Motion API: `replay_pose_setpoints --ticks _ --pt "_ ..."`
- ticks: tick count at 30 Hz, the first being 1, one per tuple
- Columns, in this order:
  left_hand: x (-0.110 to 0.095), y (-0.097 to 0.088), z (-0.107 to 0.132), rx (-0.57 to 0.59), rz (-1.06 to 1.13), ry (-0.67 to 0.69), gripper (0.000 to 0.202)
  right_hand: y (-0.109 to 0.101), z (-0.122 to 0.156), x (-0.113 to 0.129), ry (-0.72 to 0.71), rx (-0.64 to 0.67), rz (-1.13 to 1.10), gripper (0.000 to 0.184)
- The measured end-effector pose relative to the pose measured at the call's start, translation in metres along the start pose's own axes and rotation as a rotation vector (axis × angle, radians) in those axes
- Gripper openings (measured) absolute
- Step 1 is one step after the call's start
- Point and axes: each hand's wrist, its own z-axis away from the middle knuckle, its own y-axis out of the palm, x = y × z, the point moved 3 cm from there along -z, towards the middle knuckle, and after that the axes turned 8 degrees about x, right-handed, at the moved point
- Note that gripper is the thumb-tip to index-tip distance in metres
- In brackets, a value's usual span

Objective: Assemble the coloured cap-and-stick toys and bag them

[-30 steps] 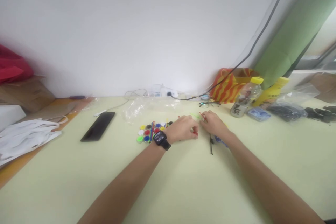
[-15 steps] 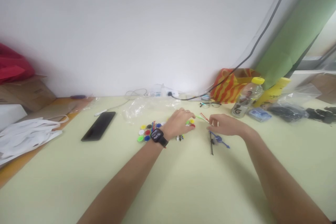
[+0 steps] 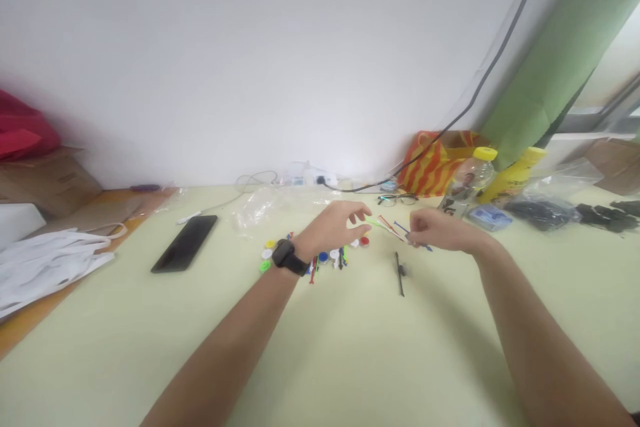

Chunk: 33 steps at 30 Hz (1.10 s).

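Observation:
My left hand (image 3: pixel 336 223), with a black watch on its wrist, hovers over a cluster of small coloured plastic parts. Its thumb and fingers are curved and apart, with nothing visible between them. My right hand (image 3: pixel 434 229) is pinched on a blue plastic stick (image 3: pixel 399 225), whose ends show on either side of the fingertips. Beside it lie red and white sticks (image 3: pixel 387 223) and a light green stick (image 3: pixel 373 220). Below the right hand rests a black stick (image 3: pixel 399 275) with a dark round part. A blue disc (image 3: pixel 323 257) and a red disc (image 3: pixel 365 241) lie among the cluster, partly hidden by my left arm.
A black phone (image 3: pixel 185 244) lies at left, near white straps (image 3: pixel 55 257). Clear plastic wrap (image 3: pixel 257 210) and glasses (image 3: pixel 397 200) lie toward the wall. At right stand a yellow-capped bottle (image 3: pixel 473 177), a yellow bottle (image 3: pixel 515 177) and a striped bag (image 3: pixel 425 163).
My right hand has picked the blue stick up from beside the black one and moved slightly right. My left hand has shifted a little left, its fingers spreading wider.

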Motion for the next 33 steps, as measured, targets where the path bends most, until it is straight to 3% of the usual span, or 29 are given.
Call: replay_pose_setpoints --ticks 3,7,11,16,26,33 --pt "-0.013 0.008 -0.001 0.014 0.11 0.04 0.033 0.013 -0.006 0.023 -0.215 -0.008 -0.307 0.027" --pt "-0.019 0.014 -0.001 0.003 0.207 0.026 0.017 0.037 -0.014 0.048 -0.36 0.012 -0.543 0.039" --pt "-0.021 0.009 0.0 0.015 0.276 0.029 0.01 0.044 -0.017 0.051 -0.331 0.017 -0.698 0.04" --pt "-0.024 -0.001 0.002 -0.008 0.176 0.029 0.015 0.047 -0.024 0.042 -0.267 0.05 -0.916 0.031" --pt "-0.025 -0.005 0.003 0.033 0.18 0.124 0.016 0.056 -0.023 0.045 -0.24 0.263 -0.978 0.02" --pt "-0.032 -0.009 0.005 0.018 0.197 0.115 0.012 0.064 -0.019 0.054 -0.293 0.26 -1.008 0.024"
